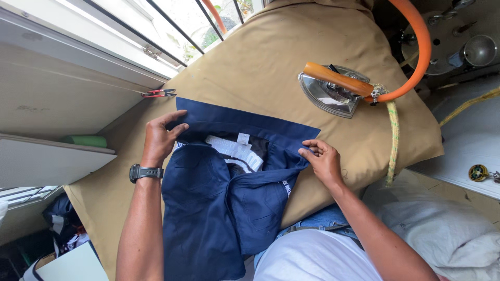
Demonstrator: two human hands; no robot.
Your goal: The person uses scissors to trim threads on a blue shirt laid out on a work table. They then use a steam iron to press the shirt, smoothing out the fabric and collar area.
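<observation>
1. A tan padded pressing table [250, 62] is spread beneath both hands and runs well beyond them toward the barred window; its near-right edge falls away just past the right hand, and its left edge slopes off beyond the left wrist.
2. A navy garment [219, 208] is laid on the padding between the hands and drapes down toward the person's body. Its collar band [245, 122] is turned flat away from the hands, and white inner labels [234, 148] are exposed between them.
3. The step in hand is judged to be the squaring and smoothing of the collar area. What remains would call for the cloth to be kept taut at both ends so no crease is set.
4. A steel iron with a wooden handle [333, 88] is parked beyond the right hand, apart from the garment, with an orange hose [422, 47] arching off it.
5. The left hand [159, 138], a dark watch at its wrist, is pressed on the collar's left end, fingers curled over the edge.
6. The right hand [323, 158] is pinched on the collar's right corner, fingers narrow.
7. Bare padding is left open beyond the collar, between the hands and the iron.
8. Small red-handled snips [160, 93] lie beyond the left hand, near the table edge.
</observation>
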